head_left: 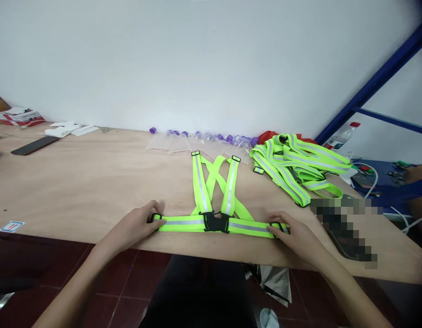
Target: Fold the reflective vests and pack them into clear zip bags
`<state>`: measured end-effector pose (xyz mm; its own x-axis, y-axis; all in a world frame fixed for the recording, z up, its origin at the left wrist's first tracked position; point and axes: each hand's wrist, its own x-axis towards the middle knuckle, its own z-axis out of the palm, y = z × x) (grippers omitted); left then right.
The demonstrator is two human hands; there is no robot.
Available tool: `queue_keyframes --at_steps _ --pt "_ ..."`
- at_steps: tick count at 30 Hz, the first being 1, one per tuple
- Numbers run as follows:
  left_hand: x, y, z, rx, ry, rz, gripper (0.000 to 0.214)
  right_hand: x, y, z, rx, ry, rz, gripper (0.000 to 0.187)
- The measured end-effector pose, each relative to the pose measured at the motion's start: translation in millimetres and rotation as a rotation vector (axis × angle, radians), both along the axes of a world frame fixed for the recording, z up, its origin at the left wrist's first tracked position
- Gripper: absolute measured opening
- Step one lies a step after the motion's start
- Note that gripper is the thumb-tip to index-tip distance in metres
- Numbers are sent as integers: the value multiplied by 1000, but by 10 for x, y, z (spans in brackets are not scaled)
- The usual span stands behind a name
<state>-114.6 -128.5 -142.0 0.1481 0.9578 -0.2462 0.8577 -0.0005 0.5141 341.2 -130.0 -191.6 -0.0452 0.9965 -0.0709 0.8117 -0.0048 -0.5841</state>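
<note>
A neon yellow reflective vest (183, 223) made of straps with grey stripes lies flat on the wooden table. Its waist strap runs straight across, fastened in the middle by a black buckle (216, 222). Two shoulder straps reach up from there, with crossed straps behind them. My left hand (139, 225) pinches the waist strap's left end at a black slider (156, 217). At the right end, my right hand (293, 234) has its thumb and fingers closed on the strap beside another black slider.
Tangled reflective straps (293, 164) are heaped at the back right, near a pixelated dark object (347, 237). Clear bags (211, 146) with purple items line the wall. A plastic bottle (342, 135) stands by the blue frame (375, 84). A dark flat bar (35, 145) lies left.
</note>
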Motion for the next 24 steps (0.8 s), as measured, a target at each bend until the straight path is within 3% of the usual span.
queue_keyframes --at_steps 2,5,7,10,13,17,20,24 --pt "-20 51 89 -14 54 0 34 30 -17 45 3 -115 3 33" --pt "64 377 243 115 65 -46 39 -147 20 180 193 -275 6 40" --pt "250 737 311 263 50 -164 33 -482 37 264 328 -300 90 42" --pt "722 1321 300 438 72 -415 34 -1159 5 288 309 -327 319 51" --pt "1277 1761 148 458 115 -543 44 -1647 -43 205 150 -355 545 72" --pt "1818 2045 -187 411 212 -634 63 -1719 -56 116 46 -290 580 75" --pt "1997 2153 -391 343 257 -665 67 -1601 -80 113 52 -235 590 71" --pt "2103 2270 -483 301 264 -628 72 -1546 -131 123 92 -165 593 64"
